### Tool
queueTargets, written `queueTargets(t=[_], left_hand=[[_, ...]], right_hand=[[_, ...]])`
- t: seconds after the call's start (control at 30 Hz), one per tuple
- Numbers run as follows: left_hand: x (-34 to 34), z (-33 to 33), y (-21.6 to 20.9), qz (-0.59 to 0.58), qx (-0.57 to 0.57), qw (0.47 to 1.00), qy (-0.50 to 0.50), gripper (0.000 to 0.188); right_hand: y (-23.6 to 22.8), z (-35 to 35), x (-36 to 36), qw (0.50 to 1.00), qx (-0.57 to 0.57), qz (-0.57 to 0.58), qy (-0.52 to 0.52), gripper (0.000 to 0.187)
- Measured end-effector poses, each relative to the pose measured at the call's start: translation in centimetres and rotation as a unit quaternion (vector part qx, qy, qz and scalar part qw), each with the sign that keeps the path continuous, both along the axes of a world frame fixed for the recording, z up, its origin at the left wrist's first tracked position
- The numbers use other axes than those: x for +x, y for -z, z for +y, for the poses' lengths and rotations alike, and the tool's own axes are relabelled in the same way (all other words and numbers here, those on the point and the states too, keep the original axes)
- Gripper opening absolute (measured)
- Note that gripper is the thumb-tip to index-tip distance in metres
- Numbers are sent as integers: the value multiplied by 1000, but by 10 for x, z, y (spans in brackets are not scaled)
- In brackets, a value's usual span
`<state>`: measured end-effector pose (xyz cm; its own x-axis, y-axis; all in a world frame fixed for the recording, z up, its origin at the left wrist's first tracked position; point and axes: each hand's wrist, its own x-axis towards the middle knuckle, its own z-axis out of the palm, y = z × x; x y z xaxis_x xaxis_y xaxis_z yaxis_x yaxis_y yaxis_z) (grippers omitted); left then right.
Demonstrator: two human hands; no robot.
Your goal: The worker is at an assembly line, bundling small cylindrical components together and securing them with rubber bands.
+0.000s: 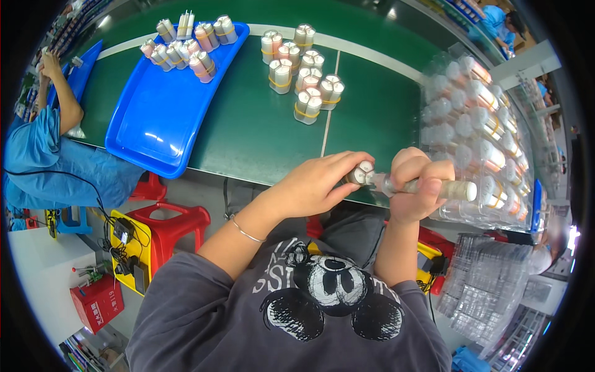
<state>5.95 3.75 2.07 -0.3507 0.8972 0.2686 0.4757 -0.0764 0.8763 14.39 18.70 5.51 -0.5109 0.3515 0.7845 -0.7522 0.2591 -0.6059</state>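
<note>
My left hand (pixel 313 185) is closed around a small bundle of white-capped cylinders (pixel 361 172) above the table's near edge. In my right fist is a pale, stick-like tool (pixel 457 190) with a rounded end. My right hand (pixel 416 185) keeps it roughly level. Its narrower, clear-looking front end points left and meets or nearly meets the bundle's top; I cannot tell if they touch. Farther off, several similar bundles (pixel 306 106), white and pinkish with yellow bands, stand grouped on the green table (pixel 248 139).
To the left lies a blue tray (pixel 152 133) with several bundles at its far end. Clear plastic trays (pixel 496 139) filled with bundles are stacked on the right. A person in blue (pixel 46 142) sits at the left. Red stools (pixel 167 220) stand below the table.
</note>
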Motion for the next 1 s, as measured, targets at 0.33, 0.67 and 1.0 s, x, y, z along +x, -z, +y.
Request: queueTargets(t=[0.33, 0.67, 1.0], left_hand=[[0, 1, 0, -66, -7, 998, 1, 43], [16, 10, -2, 28, -15, 988, -154, 43], [16, 11, -4, 75, 24, 985, -156, 45]], right_hand=[[1, -1, 1, 998, 30, -57, -2, 28], [2, -11, 13, 995, -3, 4, 103, 22], [7, -18, 9, 996, 38, -36, 70, 14]])
